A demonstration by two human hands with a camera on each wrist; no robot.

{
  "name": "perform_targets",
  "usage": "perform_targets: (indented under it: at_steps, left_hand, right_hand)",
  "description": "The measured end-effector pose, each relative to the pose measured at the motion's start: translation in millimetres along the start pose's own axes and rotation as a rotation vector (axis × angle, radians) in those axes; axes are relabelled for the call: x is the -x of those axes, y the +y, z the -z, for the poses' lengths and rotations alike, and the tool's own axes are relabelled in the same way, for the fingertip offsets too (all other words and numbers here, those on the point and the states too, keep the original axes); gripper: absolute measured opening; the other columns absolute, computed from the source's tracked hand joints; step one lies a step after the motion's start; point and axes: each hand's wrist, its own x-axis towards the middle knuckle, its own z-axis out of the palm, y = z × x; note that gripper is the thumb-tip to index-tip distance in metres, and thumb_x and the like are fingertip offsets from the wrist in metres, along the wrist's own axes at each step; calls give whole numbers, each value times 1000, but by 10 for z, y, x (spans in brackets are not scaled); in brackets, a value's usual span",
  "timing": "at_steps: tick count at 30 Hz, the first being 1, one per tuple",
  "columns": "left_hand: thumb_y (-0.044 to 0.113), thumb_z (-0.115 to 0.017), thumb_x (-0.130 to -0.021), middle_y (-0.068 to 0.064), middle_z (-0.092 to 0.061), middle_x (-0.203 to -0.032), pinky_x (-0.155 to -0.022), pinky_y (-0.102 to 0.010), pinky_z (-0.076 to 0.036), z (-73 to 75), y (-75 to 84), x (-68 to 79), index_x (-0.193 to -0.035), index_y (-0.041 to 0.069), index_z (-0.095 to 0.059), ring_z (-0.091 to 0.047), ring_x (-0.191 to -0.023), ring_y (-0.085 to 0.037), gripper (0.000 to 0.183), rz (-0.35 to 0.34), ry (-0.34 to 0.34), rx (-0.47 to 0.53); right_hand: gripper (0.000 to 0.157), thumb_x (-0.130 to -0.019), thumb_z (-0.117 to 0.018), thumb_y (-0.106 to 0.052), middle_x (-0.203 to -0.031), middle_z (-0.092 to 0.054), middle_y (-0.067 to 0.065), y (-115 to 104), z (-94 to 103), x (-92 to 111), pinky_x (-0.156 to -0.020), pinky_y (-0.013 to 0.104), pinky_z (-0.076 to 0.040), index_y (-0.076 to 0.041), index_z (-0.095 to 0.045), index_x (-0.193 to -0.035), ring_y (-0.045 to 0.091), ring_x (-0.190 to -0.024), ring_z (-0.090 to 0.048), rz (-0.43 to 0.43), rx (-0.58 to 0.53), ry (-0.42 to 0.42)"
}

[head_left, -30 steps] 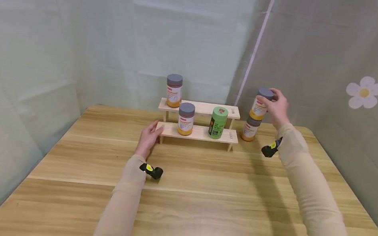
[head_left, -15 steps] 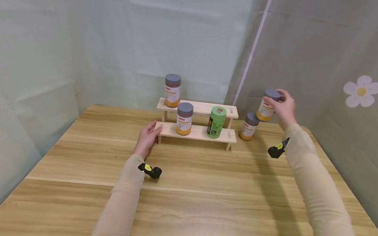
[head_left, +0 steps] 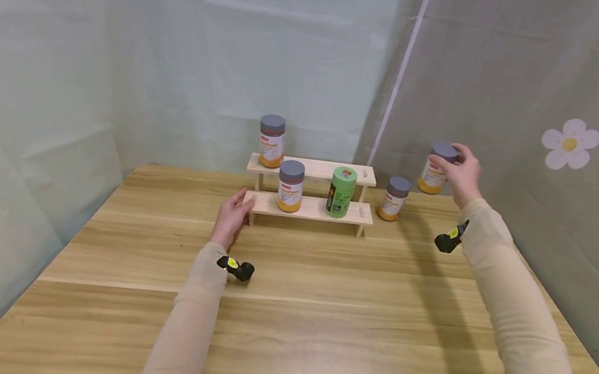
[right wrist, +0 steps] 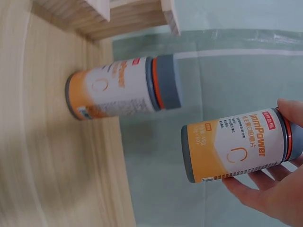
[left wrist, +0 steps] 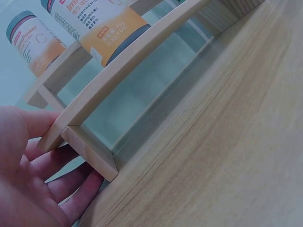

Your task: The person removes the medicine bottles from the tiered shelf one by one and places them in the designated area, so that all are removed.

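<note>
though it is grey-lidded, the held bottle [right wrist: 232,146] shows orange

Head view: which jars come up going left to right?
Grey-lidded orange-and-white cylindrical jar on the upper wooden shelf, matching jar on the lower wooden shelf, green cylindrical jar beside it, third grey-lidded jar on the wood-grain table, fourth grey-lidded jar in the right hand.

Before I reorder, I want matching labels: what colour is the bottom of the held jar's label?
The label's bottom is orange, clearest in the right wrist view.
</note>
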Motion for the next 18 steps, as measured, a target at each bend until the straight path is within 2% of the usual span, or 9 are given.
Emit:
perform_targets:
  at_steps: [6,13,18]
  left_hand:
    - [26,-55,-99,-10,-24,-160,-120,-34,-26,10,44,37,-152,13,-32,-27,-148,-22,59,12,-6,2]
    - [25,-55,-99,-10,-26,-160,-119,-35,-29,-3,11,-9,-152,12,-33,-30,-147,-22,59,-7,-1,8]
    - [27,-55,-99,-10,-25,-160,-120,-35,-26,5,-3,-1,-152,14,-32,-28,-147,-23,59,13,-3,-19]
  right_hand:
    - [72,-91,-65,-37,-150,-38,19,95,72,-5,-112,44,-38,-12,-33,-150,28,-132,-42,4,6,-6]
    - [73,-91,-65,-39,-152,-36,21,173,144,-15,-114,48,-36,-11,-32,-149,31,-135,-40,-8,31,-12]
    - [74,-91,-64,-39,-152,-36,23,261,144,-4,-113,50,-36,-9,-31,-150,35,-137,-39,-2,69,-29]
